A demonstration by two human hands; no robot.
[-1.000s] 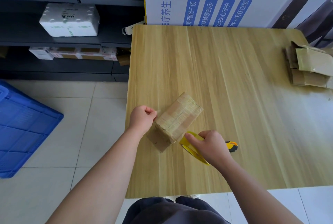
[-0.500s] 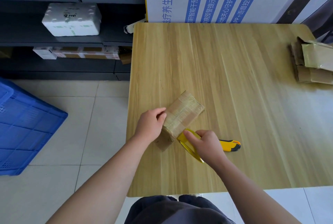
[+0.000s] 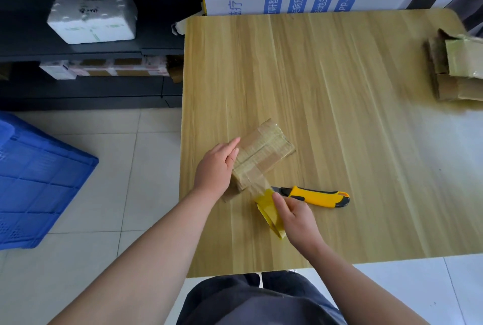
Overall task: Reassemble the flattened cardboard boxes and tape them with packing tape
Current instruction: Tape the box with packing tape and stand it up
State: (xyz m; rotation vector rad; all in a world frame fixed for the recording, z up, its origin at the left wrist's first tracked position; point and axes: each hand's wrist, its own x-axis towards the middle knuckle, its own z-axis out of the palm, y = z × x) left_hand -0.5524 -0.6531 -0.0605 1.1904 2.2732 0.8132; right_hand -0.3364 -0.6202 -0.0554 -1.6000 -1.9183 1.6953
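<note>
Taping the small box, the strip not yet cut

My left hand [image 3: 217, 167] lies flat against the left side of the small cardboard box [image 3: 261, 154], fingers stretched out and pressing, not closed around it. The box stands on the wooden table [image 3: 339, 115], near its left edge, already wrapped by several bands of clear tape. My right hand [image 3: 295, 217] grips the yellow tape roll [image 3: 269, 212] just below the box, and a strip of tape [image 3: 257, 186] runs from the roll up to the box's near end. So I judge I am in the taping step for this box. The yellow utility knife [image 3: 316, 196] lies just right of the roll, untouched. Next I must keep the strip tight, press it down, then cut it. More folded boxes [image 3: 457, 68] wait far right of this box
</note>
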